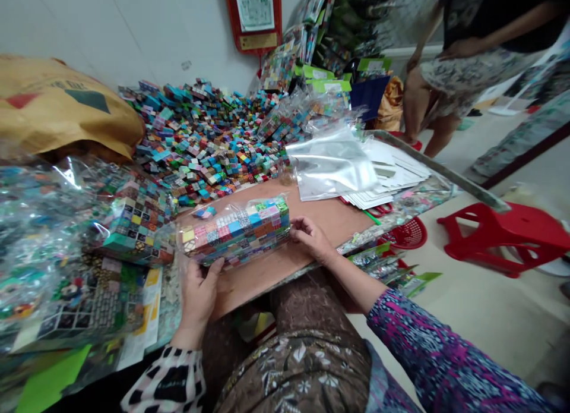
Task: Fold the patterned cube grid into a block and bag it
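Note:
A clear plastic bag packed with rows of small patterned cubes (236,229) lies on a brown board (262,276) in front of me. At its left end, my left hand (199,291) grips the bag, thumb along the near lower edge and the other fingers mostly hidden by plastic. My right hand (313,239) is at the opposite end, its fingers curled in and pinching the bag's edge by the cubes. Loose plastic stands up along the bag's far side.
Loose cubes (214,145) are heaped against the wall. Flat clear bags (333,163) and white cards (392,175) lie to the right. Filled bags (133,223) and a yellow sack (62,110) crowd the left. A red stool (507,235) and another person (481,62) are beyond the table.

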{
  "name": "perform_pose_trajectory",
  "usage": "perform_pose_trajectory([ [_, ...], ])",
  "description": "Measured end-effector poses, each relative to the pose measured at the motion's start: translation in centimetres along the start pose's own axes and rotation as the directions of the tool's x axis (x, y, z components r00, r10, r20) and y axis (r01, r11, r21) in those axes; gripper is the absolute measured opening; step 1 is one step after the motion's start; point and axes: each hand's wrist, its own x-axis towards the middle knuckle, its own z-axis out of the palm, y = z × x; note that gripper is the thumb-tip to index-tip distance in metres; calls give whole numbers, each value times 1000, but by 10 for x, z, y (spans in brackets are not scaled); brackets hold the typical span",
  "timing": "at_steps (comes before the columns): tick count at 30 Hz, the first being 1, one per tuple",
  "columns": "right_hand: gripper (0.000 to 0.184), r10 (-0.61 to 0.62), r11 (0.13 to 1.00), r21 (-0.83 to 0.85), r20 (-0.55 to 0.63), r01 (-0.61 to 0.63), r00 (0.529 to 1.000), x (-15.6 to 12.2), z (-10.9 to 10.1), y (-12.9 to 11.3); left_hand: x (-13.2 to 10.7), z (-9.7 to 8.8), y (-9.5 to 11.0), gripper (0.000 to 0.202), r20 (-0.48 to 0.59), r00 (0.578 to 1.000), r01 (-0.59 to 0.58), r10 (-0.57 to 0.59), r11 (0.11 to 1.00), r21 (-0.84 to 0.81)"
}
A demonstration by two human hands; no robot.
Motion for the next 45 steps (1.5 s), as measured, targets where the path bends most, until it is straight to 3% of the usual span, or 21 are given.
perform_pose_trajectory([
  [19, 20, -39, 999, -1, -49, 39, 998, -1, 2, 3, 0, -2, 0, 44, 7, 999, 48, -48, 999, -23],
  [24, 20, -45, 999, -33, -87, 42, 995, 0, 2, 4, 1, 1, 1, 47, 19, 995, 99, -98, 984, -149],
  [32, 24, -36, 999, -24, -173, 32, 984, 0, 5, 7, 1, -1, -2, 45, -9, 998, 58, -59, 996, -65],
  [38, 30, -18, 1000, -21, -276, 12, 961, -1, 7, 11, 0, -3, -12, 48, 21, 994, 113, -111, 988, -108],
  [45, 32, -11, 997, -75, -284, -11, 959, 1, 11, 9, -4, -1, -13, 52, 60, 986, 162, -154, 969, -188],
])
